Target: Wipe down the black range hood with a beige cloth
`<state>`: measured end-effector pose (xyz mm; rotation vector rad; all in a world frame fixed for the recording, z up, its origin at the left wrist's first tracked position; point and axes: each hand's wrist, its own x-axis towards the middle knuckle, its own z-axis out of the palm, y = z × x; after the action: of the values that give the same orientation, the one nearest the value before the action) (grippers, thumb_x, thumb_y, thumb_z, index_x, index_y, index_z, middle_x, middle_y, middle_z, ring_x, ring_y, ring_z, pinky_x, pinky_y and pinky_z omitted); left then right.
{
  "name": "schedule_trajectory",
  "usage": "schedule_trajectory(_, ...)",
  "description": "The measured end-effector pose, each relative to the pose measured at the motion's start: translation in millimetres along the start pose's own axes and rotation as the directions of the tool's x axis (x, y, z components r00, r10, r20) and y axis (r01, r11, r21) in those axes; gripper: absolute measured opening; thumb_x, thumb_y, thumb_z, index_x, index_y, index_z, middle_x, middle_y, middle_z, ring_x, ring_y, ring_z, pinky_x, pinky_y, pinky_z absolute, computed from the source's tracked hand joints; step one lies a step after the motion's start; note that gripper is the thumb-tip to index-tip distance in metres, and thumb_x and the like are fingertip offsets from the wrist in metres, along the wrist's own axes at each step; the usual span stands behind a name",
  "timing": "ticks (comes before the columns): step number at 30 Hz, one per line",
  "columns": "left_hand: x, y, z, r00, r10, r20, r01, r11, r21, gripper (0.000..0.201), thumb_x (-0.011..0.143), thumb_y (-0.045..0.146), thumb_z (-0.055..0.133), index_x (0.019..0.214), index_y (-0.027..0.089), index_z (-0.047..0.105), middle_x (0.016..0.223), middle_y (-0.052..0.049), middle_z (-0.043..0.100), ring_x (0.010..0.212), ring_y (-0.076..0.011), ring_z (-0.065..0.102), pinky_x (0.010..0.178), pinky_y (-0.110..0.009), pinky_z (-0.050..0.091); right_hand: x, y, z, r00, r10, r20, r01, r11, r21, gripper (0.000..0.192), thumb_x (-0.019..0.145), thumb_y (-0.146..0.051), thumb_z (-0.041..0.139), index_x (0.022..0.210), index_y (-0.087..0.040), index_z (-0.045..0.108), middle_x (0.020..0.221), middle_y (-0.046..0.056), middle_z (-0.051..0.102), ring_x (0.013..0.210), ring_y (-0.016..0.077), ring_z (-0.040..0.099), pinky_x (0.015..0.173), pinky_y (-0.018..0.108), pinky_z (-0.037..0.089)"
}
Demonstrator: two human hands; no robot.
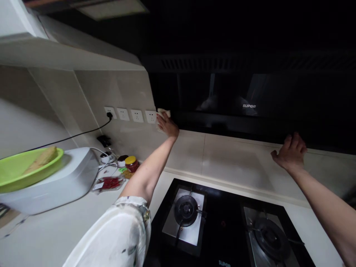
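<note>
A pale yellowish cloth point(160, 110) is under the fingers of my left hand point(169, 127), which presses it against the lower left corner of the black range hood point(205, 98), right beside the last wall socket. Part of the cloth is hidden by the hand. Farther right, my right hand point(290, 152) is at the hood's bottom edge with its fingers apart and nothing visible in it. Below both arms lies a black gas cooktop point(222, 218) with two burners.
Several white sockets point(137, 115) line the wall; one holds a black plug point(109, 115). On the left, a green basin point(33, 174) rests on a white appliance point(63, 185). A yellow-lidded jar point(131, 163) and a bag of red chillies point(109, 183) stand near my left arm.
</note>
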<state>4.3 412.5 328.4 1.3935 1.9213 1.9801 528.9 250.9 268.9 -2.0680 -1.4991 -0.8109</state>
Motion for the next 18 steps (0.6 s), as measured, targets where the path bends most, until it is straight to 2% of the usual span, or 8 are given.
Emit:
schedule_trajectory(4, -17.2, 23.8, 34.8, 0.996, 0.061, 0.071, -0.065, 0.996, 0.060, 0.065, 0.111, 0.020, 0.040, 0.176, 0.019, 0.043, 0.189, -0.019, 0.024, 0.178, -0.0339, 0.010, 0.143, -0.068, 0.008, 2.3, 2.6, 4.1, 1.000, 0.023, 0.020, -0.022, 0.999, -0.028, 0.099, 0.096, -0.049, 0.051, 0.171, 0.005, 0.017, 0.180, 0.037, 0.007, 0.166, 0.0483, 0.015, 0.129, 0.067, 0.030)
schedule_trajectory(7, -34.6, 41.0, 54.5, 0.954, 0.223, 0.199, -0.237, 0.970, 0.048, 0.070, 0.110, 0.020, 0.040, 0.180, 0.019, 0.037, 0.190, -0.018, 0.021, 0.177, -0.0360, 0.007, 0.143, -0.070, 0.011, 2.9, 3.4, 8.2, 1.000, 0.012, -0.025, -0.012, 1.000, -0.017, 0.101, 0.095, -0.050, 0.050, 0.172, 0.006, 0.017, 0.181, 0.036, 0.007, 0.165, 0.0492, 0.015, 0.128, 0.068, 0.029)
schedule_trajectory(9, -57.0, 49.3, 66.4, 0.877, 0.378, 0.296, -0.402, 0.915, 0.023, 0.071, 0.110, 0.019, 0.039, 0.182, 0.023, 0.036, 0.188, -0.016, 0.027, 0.177, -0.0345, 0.009, 0.143, -0.070, 0.015, 2.7, 4.0, 9.7, 0.999, 0.006, -0.043, -0.007, 1.000, -0.004, 0.102, 0.094, -0.050, 0.050, 0.172, 0.006, 0.016, 0.180, 0.037, 0.008, 0.164, 0.0504, 0.016, 0.127, 0.069, 0.029)
schedule_trajectory(10, -70.2, 52.0, 71.3, 0.813, 0.466, 0.348, -0.498, 0.867, 0.001, 0.072, 0.110, 0.017, 0.037, 0.182, 0.025, 0.035, 0.187, -0.016, 0.031, 0.177, -0.0327, 0.013, 0.143, -0.068, 0.018, 2.6, 4.6, 10.1, 0.999, 0.006, -0.048, -0.006, 1.000, 0.000, 0.101, 0.094, -0.050, 0.050, 0.172, 0.006, 0.016, 0.180, 0.037, 0.009, 0.164, 0.0509, 0.016, 0.127, 0.070, 0.030)
schedule_trajectory(12, -95.2, 53.7, 77.4, 0.651, 0.618, 0.441, -0.657, 0.749, -0.079, 0.076, 0.108, 0.011, 0.036, 0.181, 0.031, 0.037, 0.184, -0.011, 0.040, 0.175, -0.0264, 0.022, 0.144, -0.061, 0.022, 2.5, 6.5, 10.3, 0.999, -0.002, -0.052, 0.002, 1.000, 0.001, 0.101, 0.094, -0.050, 0.051, 0.171, 0.006, 0.017, 0.179, 0.038, 0.010, 0.164, 0.0513, 0.018, 0.126, 0.070, 0.031)
schedule_trajectory(15, -112.9, 46.3, 74.5, 0.430, 0.739, 0.519, -0.779, 0.594, -0.199, 0.080, 0.104, 0.002, 0.035, 0.176, 0.035, 0.047, 0.181, -0.005, 0.045, 0.173, -0.0192, 0.028, 0.144, -0.051, 0.022, 2.8, 10.4, 10.0, 0.999, -0.027, -0.046, 0.027, 1.000, -0.005, 0.099, 0.095, -0.050, 0.049, 0.171, 0.005, 0.018, 0.180, 0.037, 0.009, 0.164, 0.0515, 0.017, 0.125, 0.071, 0.031)
schedule_trajectory(16, -111.8, 41.2, 70.8, 0.399, 0.748, 0.530, -0.791, 0.573, -0.214, 0.080, 0.103, 0.000, 0.034, 0.173, 0.035, 0.052, 0.181, -0.004, 0.046, 0.173, -0.0183, 0.028, 0.144, -0.050, 0.020, 2.8, 11.5, 9.8, 0.999, -0.032, -0.041, 0.031, 0.999, -0.008, 0.099, 0.095, -0.051, 0.048, 0.172, 0.005, 0.018, 0.180, 0.037, 0.008, 0.164, 0.0514, 0.017, 0.126, 0.070, 0.031)
schedule_trajectory(18, -101.3, 27.5, 60.2, 0.426, 0.728, 0.537, -0.776, 0.599, -0.196, 0.078, 0.102, 0.000, 0.034, 0.167, 0.035, 0.060, 0.180, -0.004, 0.046, 0.173, -0.0181, 0.028, 0.145, -0.050, 0.017, 2.6, 12.6, 8.8, 0.999, -0.035, -0.034, 0.035, 0.999, -0.015, 0.098, 0.097, -0.052, 0.046, 0.172, 0.004, 0.017, 0.181, 0.035, 0.006, 0.164, 0.0511, 0.016, 0.126, 0.070, 0.031)
